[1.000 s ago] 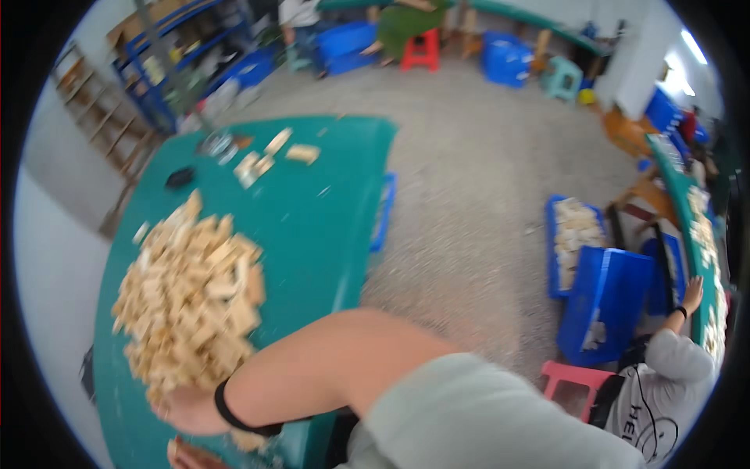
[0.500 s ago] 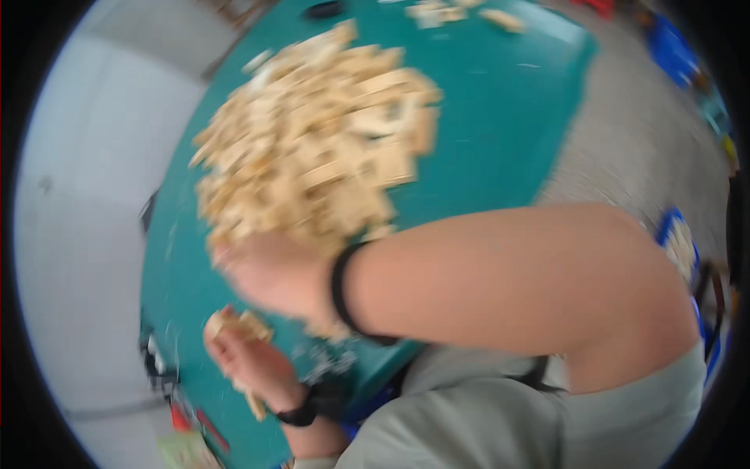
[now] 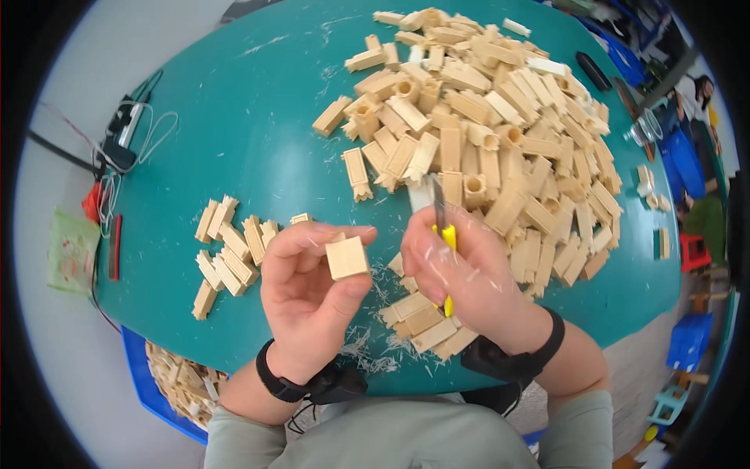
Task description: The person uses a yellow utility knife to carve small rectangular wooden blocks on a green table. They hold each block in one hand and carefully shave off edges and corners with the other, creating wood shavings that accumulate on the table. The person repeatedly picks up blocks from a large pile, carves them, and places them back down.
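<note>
Between the fingertips and thumb of my left hand [image 3: 301, 305] is a pale wooden block [image 3: 348, 258], its square end facing up. My right hand [image 3: 484, 285] is closed around a yellow utility knife [image 3: 449, 237], its blade pointing away from me. The knife and the block are apart. Beyond my right hand spreads a large pile of carved wooden blocks [image 3: 508, 199], some with round holes in their ends. A few similar blocks [image 3: 426, 324] lie between my wrists, beside thin white shavings [image 3: 367, 352]. To the left of my left hand lies a smaller group of blocks [image 3: 234, 262].
Everything lies on a green table [image 3: 242, 117]. At its left edge are a power strip [image 3: 125, 133] with cables and a green plastic bag [image 3: 74, 254]. A blue bin [image 3: 156, 391] of wooden pieces stands below the lower left edge. Another person [image 3: 695, 98] is at the far right.
My view has turned and steadied. My right hand, earlier stretched across by the pile, has come back and now holds the knife. My left hand now holds up a single block.
</note>
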`<move>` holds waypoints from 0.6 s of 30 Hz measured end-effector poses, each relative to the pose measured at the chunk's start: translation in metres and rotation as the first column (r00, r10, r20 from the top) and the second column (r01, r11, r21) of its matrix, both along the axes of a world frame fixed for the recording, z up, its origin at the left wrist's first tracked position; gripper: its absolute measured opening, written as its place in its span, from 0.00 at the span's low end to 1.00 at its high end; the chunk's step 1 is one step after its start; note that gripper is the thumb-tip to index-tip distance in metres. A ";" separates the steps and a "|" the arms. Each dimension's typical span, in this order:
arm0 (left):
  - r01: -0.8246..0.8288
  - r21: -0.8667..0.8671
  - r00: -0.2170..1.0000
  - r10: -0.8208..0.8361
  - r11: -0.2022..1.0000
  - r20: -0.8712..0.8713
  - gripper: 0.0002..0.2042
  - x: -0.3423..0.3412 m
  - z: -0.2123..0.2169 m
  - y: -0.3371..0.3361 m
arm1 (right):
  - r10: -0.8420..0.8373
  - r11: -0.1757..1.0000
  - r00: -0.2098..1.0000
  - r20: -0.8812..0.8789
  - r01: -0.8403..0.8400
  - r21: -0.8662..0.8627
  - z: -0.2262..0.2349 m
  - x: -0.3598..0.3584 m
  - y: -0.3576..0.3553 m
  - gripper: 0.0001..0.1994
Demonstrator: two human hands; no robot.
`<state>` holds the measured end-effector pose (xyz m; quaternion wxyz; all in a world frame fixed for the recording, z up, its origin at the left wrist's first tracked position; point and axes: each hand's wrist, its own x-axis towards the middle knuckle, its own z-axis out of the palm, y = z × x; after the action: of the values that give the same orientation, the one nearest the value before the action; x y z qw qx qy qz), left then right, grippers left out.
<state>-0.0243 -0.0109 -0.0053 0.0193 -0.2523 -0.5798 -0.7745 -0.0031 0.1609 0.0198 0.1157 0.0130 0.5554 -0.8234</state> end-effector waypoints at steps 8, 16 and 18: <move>-0.062 0.202 0.921 -0.022 0.977 0.390 0.19 0.002 0.019 0.003 | 0.024 0.992 1.000 0.014 -0.026 0.124 -0.002 0.007 0.003 0.14; 0.279 0.170 0.856 -0.325 0.945 0.403 0.11 -0.006 0.009 -0.001 | -0.060 0.998 0.989 -0.136 0.060 -0.003 0.001 0.014 0.007 0.15; 0.326 0.165 0.809 -0.365 0.931 0.461 0.15 -0.002 0.016 0.001 | -0.048 0.998 0.990 -0.135 0.044 -0.034 0.001 0.014 0.008 0.15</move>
<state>-0.0262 -0.0103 0.0103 -0.2577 -0.1507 -0.4795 -0.8252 0.0112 0.1686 0.0210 0.0588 -0.0323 0.5486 -0.8334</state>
